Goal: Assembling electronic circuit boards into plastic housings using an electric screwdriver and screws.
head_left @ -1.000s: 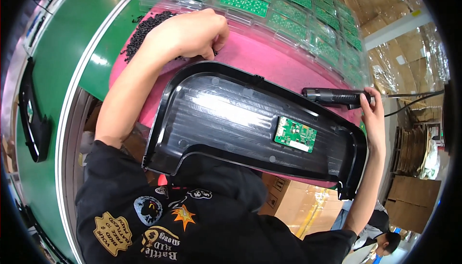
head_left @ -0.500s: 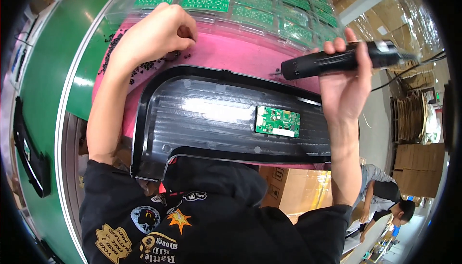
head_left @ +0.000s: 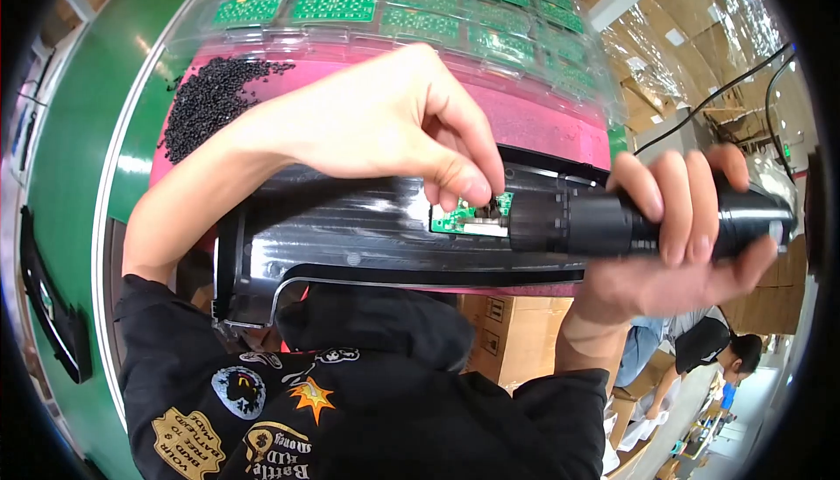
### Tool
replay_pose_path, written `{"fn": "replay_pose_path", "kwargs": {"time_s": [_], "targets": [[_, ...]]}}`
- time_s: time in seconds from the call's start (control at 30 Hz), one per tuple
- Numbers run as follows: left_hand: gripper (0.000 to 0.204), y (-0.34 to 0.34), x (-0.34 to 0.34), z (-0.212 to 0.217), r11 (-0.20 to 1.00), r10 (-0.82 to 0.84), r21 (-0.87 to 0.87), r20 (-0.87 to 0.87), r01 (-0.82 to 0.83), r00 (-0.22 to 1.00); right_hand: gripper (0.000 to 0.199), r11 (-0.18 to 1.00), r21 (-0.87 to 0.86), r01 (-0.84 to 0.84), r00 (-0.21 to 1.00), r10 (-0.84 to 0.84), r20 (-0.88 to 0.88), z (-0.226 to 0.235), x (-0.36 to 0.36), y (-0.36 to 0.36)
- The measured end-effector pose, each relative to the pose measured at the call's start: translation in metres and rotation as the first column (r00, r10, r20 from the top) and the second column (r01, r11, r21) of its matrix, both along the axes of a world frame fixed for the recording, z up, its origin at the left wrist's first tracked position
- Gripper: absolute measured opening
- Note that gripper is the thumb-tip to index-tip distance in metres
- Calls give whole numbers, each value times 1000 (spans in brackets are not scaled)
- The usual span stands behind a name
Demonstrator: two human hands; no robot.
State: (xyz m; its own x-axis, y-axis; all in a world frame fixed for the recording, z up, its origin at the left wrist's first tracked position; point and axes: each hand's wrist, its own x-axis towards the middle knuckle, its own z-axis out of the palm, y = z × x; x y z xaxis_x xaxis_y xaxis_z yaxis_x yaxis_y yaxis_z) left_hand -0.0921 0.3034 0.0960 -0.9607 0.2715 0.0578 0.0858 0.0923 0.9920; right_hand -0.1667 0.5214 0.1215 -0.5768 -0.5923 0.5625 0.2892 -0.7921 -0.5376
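Note:
My right hand (head_left: 675, 204) is wrapped round a black electric screwdriver (head_left: 577, 224), which lies almost level with its nose pointing left. Just off that nose, the thumb and fingers of my left hand (head_left: 385, 130) are pinched together over a small green circuit board (head_left: 444, 217). Whatever the pinch holds is too small and hidden to make out. The board sits inside a long black plastic shell (head_left: 350, 231) with raised edges. Part of the board is covered by my left fingers and the screwdriver.
A heap of small black screws (head_left: 206, 104) lies on the pink mat (head_left: 547, 130) at the far left. Clear plastic trays of green circuit boards (head_left: 337, 7) stand behind. Cables (head_left: 726, 91) hang at right. Beyond, a co-worker (head_left: 704, 340) bends beside cardboard boxes (head_left: 516, 331).
My left hand has left the screw heap and come right to the circuit board. My right hand has brought the screwdriver down and nearer, its nose now at the board.

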Motion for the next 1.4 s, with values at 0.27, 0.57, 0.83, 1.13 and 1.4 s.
{"fn": "replay_pose_path", "kwargs": {"time_s": [0.27,0.57,0.83,1.13,1.4], "targets": [[10,6,-5,-7,988,-82,-130,44,87,996,31,982,-100,162,962,-180,-206,4,10,22],[19,9,-1,-20,957,-68,-289,-213,4,975,35,951,-101,294,914,-310,-262,-3,13,12],[22,13,-2,-30,950,-67,-308,-383,-59,921,39,953,-79,293,912,-304,-276,-7,10,6],[20,13,4,-29,705,-201,-598,-684,-381,701,45,978,53,202,947,-181,-263,-13,2,3],[14,9,-7,-40,801,-77,-513,-601,-310,795,60,928,237,286,887,-164,-431,-20,-32,20]]}}
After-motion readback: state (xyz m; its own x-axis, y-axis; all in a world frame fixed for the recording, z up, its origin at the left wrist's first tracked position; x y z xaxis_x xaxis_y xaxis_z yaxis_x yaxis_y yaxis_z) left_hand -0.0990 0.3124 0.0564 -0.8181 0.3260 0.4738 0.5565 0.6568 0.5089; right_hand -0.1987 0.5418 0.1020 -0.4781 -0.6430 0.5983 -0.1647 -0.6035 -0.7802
